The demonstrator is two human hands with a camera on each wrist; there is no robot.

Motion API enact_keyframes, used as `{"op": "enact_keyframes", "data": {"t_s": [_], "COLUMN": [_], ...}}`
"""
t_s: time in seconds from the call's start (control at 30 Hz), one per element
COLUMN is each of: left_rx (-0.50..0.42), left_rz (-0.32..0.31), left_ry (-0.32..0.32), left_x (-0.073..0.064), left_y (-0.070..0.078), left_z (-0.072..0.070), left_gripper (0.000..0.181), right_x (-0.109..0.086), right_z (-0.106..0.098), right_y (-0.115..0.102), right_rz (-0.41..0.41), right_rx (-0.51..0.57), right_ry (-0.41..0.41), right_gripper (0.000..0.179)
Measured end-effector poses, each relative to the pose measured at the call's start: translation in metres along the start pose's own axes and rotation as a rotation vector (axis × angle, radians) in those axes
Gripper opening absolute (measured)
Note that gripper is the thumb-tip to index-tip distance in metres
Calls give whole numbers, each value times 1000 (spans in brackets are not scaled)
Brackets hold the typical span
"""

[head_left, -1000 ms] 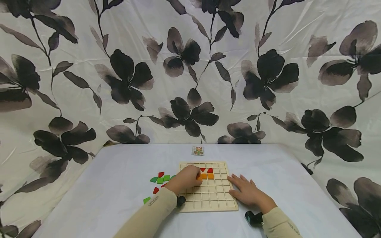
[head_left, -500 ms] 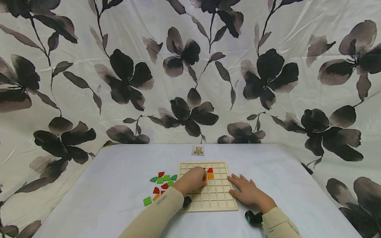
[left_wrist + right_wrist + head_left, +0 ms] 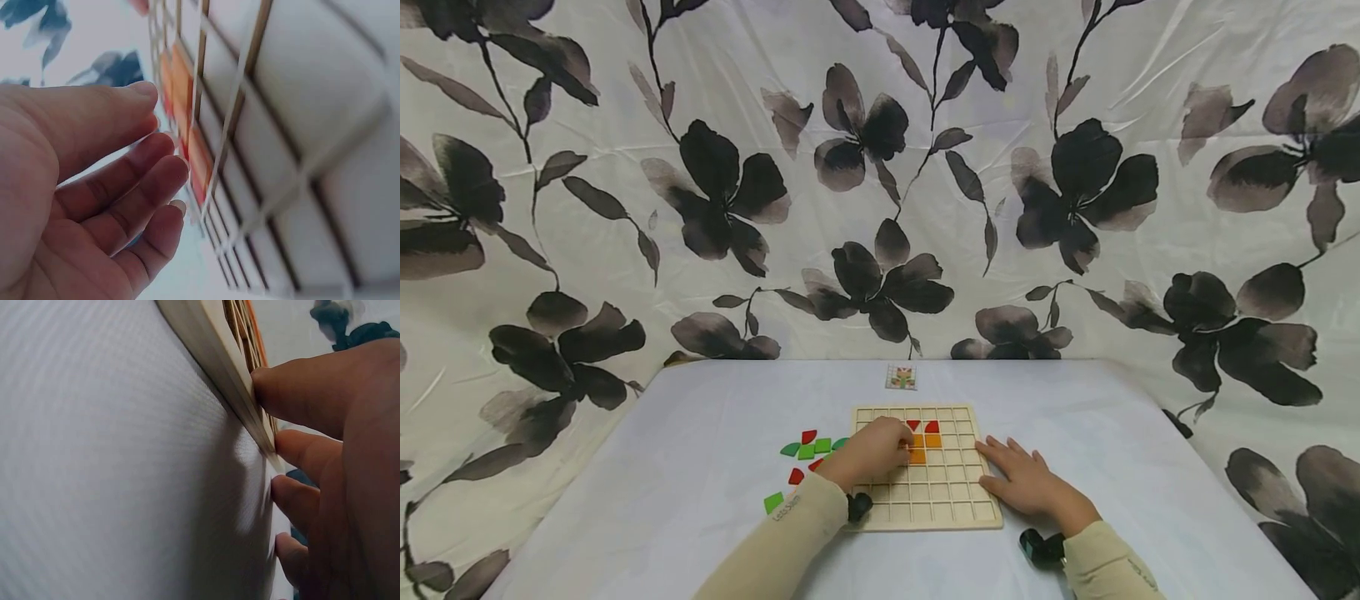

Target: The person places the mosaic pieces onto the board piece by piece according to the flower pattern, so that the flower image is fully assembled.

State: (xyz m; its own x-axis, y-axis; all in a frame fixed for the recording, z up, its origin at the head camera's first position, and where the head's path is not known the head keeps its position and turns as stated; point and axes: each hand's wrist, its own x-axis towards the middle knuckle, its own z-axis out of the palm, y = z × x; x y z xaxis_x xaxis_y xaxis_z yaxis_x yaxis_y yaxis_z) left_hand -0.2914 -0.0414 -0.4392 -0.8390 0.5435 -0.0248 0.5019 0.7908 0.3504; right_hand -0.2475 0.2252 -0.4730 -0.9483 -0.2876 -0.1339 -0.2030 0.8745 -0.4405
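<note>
My left hand [image 3: 872, 452] is over the upper left part of a wooden grid board [image 3: 955, 500]. In the left wrist view, its loosely bent fingers [image 3: 164, 176] are beside the board with nothing visible between thumb and fingers. Just right of that hand, orange square tiles [image 3: 917, 457] sit in grid cells. A red triangle tile [image 3: 913, 425] and a red rounded tile [image 3: 932, 427] are in the row above them; the hand may hide other tiles. My right hand [image 3: 1026, 482] rests spread at the board's right edge, its thumb and fingertips touching the rim in the right wrist view.
Loose green tiles [image 3: 806, 452] and red tiles [image 3: 796, 476] lie on the white table left of the board, partly behind the left forearm. A small pattern card [image 3: 901, 377] lies beyond the board. A floral cloth [image 3: 880, 167] hangs behind the table.
My left hand went right over the board, then drew back left. An orange tile now shows in the row below the other orange ones. The right hand stayed at the edge.
</note>
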Motion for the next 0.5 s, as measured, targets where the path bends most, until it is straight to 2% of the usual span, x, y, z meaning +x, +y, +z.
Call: {"op": "enact_keyframes", "data": {"t_s": [0.1, 0.3, 0.5], "left_rx": [-45, -65, -20], "left_rz": [-21, -126, -250], "left_ry": [23, 41, 39], "left_x": [-5, -15, -25], "left_y": [-12, -35, -61], "left_z": [-9, -32, -37], "left_gripper": [22, 24, 25], "right_x": [-1, -1, -2], "right_z": [0, -2, -1], "right_y": [-1, -2, -3], "right_rz": [-5, -2, -2], "right_rx": [0, -10, -5], "right_ry": [-3, -1, 3], "right_gripper": [59, 60, 59]}}
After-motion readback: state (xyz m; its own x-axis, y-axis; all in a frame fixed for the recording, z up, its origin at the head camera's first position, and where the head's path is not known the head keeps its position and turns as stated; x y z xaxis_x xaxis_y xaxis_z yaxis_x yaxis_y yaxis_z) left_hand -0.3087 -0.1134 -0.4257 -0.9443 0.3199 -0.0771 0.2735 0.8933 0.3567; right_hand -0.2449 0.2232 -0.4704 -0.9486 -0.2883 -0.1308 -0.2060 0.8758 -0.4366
